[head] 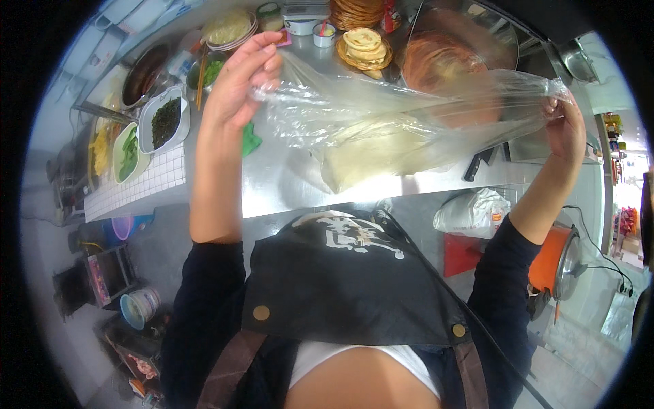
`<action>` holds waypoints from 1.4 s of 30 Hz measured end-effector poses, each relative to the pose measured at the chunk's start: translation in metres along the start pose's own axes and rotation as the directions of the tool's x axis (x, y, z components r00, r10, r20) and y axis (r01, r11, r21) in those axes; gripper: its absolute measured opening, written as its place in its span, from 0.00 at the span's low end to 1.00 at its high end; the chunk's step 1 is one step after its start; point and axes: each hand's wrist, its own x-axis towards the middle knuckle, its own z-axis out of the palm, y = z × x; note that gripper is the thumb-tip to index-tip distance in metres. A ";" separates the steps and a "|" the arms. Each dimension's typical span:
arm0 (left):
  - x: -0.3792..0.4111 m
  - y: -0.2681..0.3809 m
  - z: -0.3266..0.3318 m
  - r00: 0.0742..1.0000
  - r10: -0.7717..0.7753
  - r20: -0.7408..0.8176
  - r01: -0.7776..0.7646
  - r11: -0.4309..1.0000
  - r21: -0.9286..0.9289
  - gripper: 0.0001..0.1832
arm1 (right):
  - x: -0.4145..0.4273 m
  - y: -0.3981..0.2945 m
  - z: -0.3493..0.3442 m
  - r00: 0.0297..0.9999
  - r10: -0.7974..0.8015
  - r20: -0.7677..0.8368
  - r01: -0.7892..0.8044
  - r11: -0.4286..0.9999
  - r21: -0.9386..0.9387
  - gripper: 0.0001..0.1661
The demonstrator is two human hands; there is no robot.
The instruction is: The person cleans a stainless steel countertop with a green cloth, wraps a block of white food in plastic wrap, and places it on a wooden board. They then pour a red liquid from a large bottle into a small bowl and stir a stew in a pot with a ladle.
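Note:
A sheet of clear plastic film (pixel 317 110) is stretched between my raised hands. My left hand (pixel 250 76) pinches its left end, above the back of the metal worktop. At the right, my right hand (pixel 564 120) grips the bunched other end. Beneath the film, partly seen through it, lies a pale, flat, dough-like mass (pixel 368 153) on the steel worktop (pixel 276 194); its exact nature is unclear. Behind the film stands a large round pan or tub (pixel 444 56) with a reddish-brown surface, blurred by the plastic.
A black-handled knife (pixel 477 164) lies right of the dough-like mass. Flatbreads (pixel 364 46) fill a wicker basket at the back. Tubs of dark shreds (pixel 167 120) and green leaves (pixel 129 156) stand at the left, near chopsticks (pixel 201 84). A green cloth-like piece (pixel 250 140) lies by my left forearm.

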 end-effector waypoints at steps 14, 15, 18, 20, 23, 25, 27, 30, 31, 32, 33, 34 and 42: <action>-0.019 -0.180 -0.129 0.947 -0.294 -0.127 0.298 0.666 0.684 0.74 | -0.105 0.236 -0.089 0.925 0.335 -0.181 -0.362 0.626 -0.691 0.57; 0.000 -0.204 -0.115 0.974 -0.189 -0.126 0.223 0.698 0.681 0.75 | -0.092 0.246 -0.038 0.945 0.295 -0.143 -0.315 0.703 -0.638 0.55; 0.079 -0.258 -0.065 0.936 -0.351 0.038 0.262 0.762 0.592 0.68 | -0.056 0.323 0.045 0.971 0.202 -0.125 -0.237 0.808 -0.539 0.43; 0.113 -0.305 -0.017 0.916 -0.354 0.188 0.200 0.810 0.552 0.55 | -0.035 0.357 0.068 0.969 0.245 0.022 -0.125 0.567 -0.814 0.32; 0.112 -0.365 -0.024 0.948 -0.243 0.205 0.123 0.875 0.468 0.36 | -0.037 0.282 0.122 0.949 0.050 0.311 0.228 0.574 -0.786 0.28; 0.104 -0.376 -0.021 0.955 -0.240 0.176 0.142 0.888 0.437 0.25 | -0.057 0.247 0.098 0.947 0.088 0.309 0.146 0.738 -0.659 0.28; 0.094 -0.355 0.015 0.911 -0.395 0.121 0.335 0.878 0.343 0.21 | -0.100 0.235 0.053 0.982 0.111 0.151 -0.025 0.876 -0.481 0.27; 0.088 -0.344 0.022 0.978 -0.183 -0.097 0.206 0.916 0.344 0.16 | -0.192 0.212 -0.001 0.850 0.408 -0.333 -0.399 0.912 0.097 0.21; 0.089 -0.346 0.017 0.984 -0.068 -0.162 0.127 0.911 0.393 0.16 | -0.220 0.199 -0.008 0.655 0.550 -0.518 -0.449 0.835 0.319 0.22; 0.087 -0.322 0.044 0.922 -0.216 -0.320 0.258 0.961 0.095 0.17 | -0.252 0.194 -0.016 0.527 0.585 -0.616 -0.337 0.809 0.481 0.23; 0.079 -0.301 0.061 0.816 -0.391 -0.427 0.333 0.920 -0.207 0.19 | -0.280 0.191 -0.019 0.391 0.631 -0.670 -0.181 0.767 0.616 0.24; 0.072 -0.294 0.063 0.810 -0.384 -0.443 0.361 0.922 -0.140 0.20 | -0.306 0.200 -0.022 0.323 0.610 -0.724 -0.040 0.773 0.633 0.25; 0.007 -0.217 0.140 0.826 -0.518 -0.224 0.551 0.825 0.125 0.30 | -0.566 0.379 0.043 -0.350 0.660 -0.665 0.780 0.599 0.184 0.21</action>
